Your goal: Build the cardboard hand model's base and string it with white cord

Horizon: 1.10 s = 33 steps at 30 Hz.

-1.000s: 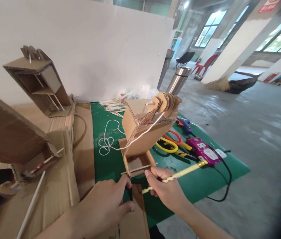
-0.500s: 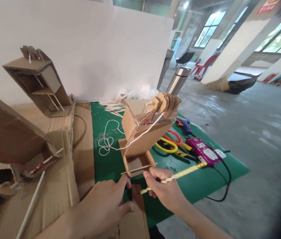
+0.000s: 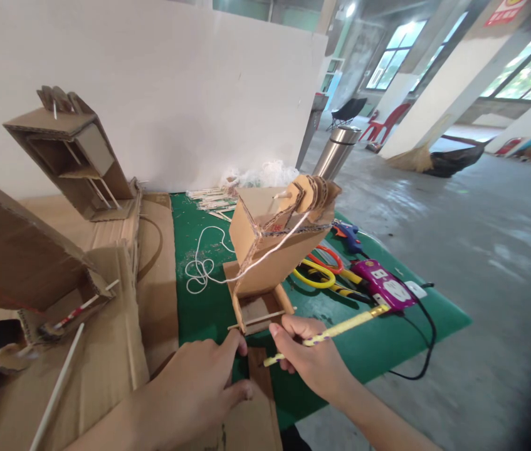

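My right hand [image 3: 315, 354] is closed on a yellow patterned pencil [image 3: 345, 327], its tip low to the left over a cardboard strip [image 3: 259, 369]. My left hand [image 3: 204, 379] lies over the cardboard at the strip's left, index finger stretched out and thumb apart; its other fingers are partly hidden. Just beyond both hands stands a cardboard box model [image 3: 265, 269] with layered cardboard discs [image 3: 315, 194] on top. White string [image 3: 274, 250] runs from the discs down to the table. A thin wooden stick [image 3: 262, 319] crosses the model's open base near my fingertips.
Pliers with yellow handles [image 3: 315, 275], orange-handled scissors [image 3: 335, 258], a blue glue gun [image 3: 350, 237] and a purple power strip [image 3: 382, 285] lie at right. A steel flask [image 3: 337, 153] stands behind. More cardboard models [image 3: 72, 156] occupy the left, with wooden sticks [image 3: 209, 199] at the back.
Almost nothing differs. The pencil and my right hand have shifted very slightly left; my left hand keeps its place.
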Available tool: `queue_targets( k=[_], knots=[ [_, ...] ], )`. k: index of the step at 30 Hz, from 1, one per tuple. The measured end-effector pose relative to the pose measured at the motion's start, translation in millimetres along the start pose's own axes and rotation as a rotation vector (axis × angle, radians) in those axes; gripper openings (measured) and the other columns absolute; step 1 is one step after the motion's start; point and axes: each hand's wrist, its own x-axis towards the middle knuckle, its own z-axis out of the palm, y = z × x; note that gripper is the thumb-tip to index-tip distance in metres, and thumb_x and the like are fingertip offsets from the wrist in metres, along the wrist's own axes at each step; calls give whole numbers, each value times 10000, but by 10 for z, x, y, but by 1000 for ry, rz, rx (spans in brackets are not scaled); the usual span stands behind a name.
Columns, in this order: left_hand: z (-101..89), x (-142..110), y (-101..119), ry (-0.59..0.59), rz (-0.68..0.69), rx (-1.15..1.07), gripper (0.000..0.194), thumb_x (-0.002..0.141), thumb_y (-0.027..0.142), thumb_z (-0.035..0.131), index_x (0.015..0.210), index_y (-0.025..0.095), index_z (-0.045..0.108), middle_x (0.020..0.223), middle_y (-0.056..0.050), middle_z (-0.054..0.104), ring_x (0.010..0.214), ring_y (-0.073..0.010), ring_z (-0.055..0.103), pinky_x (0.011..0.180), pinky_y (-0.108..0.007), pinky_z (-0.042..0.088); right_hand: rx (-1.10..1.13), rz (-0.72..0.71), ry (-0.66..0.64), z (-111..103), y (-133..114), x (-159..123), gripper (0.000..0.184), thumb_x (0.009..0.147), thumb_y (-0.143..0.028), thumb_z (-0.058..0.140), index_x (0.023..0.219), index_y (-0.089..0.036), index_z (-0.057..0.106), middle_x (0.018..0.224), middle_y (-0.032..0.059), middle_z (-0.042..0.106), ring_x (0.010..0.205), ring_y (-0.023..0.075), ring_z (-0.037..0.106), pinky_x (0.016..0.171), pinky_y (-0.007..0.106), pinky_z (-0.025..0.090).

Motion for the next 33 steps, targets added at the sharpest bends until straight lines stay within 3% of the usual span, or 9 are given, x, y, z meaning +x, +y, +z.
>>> queue_targets(
  k=[5, 8, 12, 16, 20, 25, 28, 33],
  knots=[
    [8, 6, -8, 1, 7, -8, 328, 845, 415, 512, 1117, 232, 502, 735, -3, 640, 718, -230, 621, 602, -291, 386, -11, -20, 84, -7, 0, -5, 395, 822, -358, 455, 490, -229, 285, 403, -56, 358, 380, 90, 389, 388, 203, 296],
    [13, 2, -14, 5, 7, -9, 334, 846, 427, 509, 1116, 231, 501, 723, -1, 640, 712, -229, 619, 598, -288, 379, -20, -37, 17, -13, -12, -9, 391, 827, -352, 448, 484, -227, 311, 401, -45, 393, 385, 98, 408, 398, 210, 308],
    [23, 0, -22, 16, -1, -15, 338, 834, 430, 520, 1113, 242, 506, 726, 2, 640, 693, -216, 618, 577, -274, 358, -60, -54, 101, -13, -24, -8, 394, 827, -334, 440, 476, -229, 296, 397, -46, 378, 393, 94, 384, 405, 211, 296],
    [31, 5, -26, 3, -2, -13, 344, 833, 435, 512, 1114, 236, 504, 729, 0, 639, 700, -223, 620, 578, -278, 355, -38, -42, 33, -8, -8, -6, 391, 828, -352, 438, 486, -234, 292, 403, -52, 364, 386, 95, 393, 397, 211, 300],
    [37, 4, -26, 4, -4, -18, 330, 831, 414, 519, 1112, 241, 500, 735, 1, 638, 703, -223, 619, 589, -281, 359, -56, -63, 99, -8, -1, -6, 395, 834, -356, 425, 481, -235, 295, 396, -50, 363, 392, 96, 379, 399, 212, 294],
    [25, 1, -22, -5, -17, -16, 332, 835, 424, 515, 1115, 246, 499, 754, -8, 641, 723, -242, 623, 593, -295, 367, -41, -60, 77, -12, -22, 2, 398, 826, -370, 433, 483, -237, 282, 398, -52, 356, 383, 94, 381, 389, 208, 301],
    [21, 5, -22, 0, -16, -15, 332, 830, 416, 521, 1117, 252, 495, 762, -9, 642, 727, -244, 623, 598, -296, 369, -46, -28, 136, -8, -18, 2, 399, 834, -394, 444, 492, -231, 318, 416, -41, 410, 390, 97, 419, 388, 204, 320],
    [15, 10, -16, -11, -12, -10, 331, 835, 416, 514, 1115, 240, 498, 757, -11, 641, 725, -238, 620, 598, -294, 364, -16, 26, 87, -1, 1, 4, 401, 833, -443, 454, 512, -227, 349, 434, -33, 459, 373, 99, 452, 375, 200, 344]
  ],
)
